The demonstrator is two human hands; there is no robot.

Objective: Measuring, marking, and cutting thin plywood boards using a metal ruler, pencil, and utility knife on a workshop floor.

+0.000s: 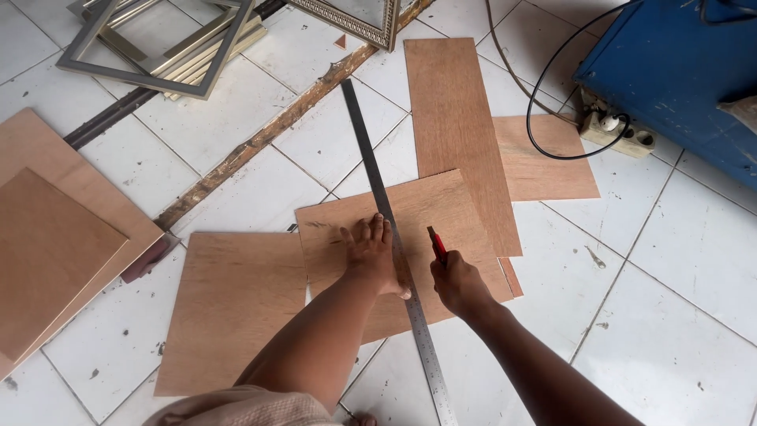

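matt plywood sheet (426, 209), brushed steel ruler (377, 177)

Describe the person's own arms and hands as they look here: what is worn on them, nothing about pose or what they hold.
Both arms are bare from the elbow down, with no sleeves over the forearms. The left hand and right hand wear no gloves, and no rings, watch or bracelets show. A bit of beige, textured cloth shows at the bottom edge, beside the left arm.

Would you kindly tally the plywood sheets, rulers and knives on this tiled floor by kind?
Thin brown plywood sheets: 6 (a sliver poking out beneath is not counted)
Long steel ruler: 1
Red-handled utility knife: 1
Total: 8
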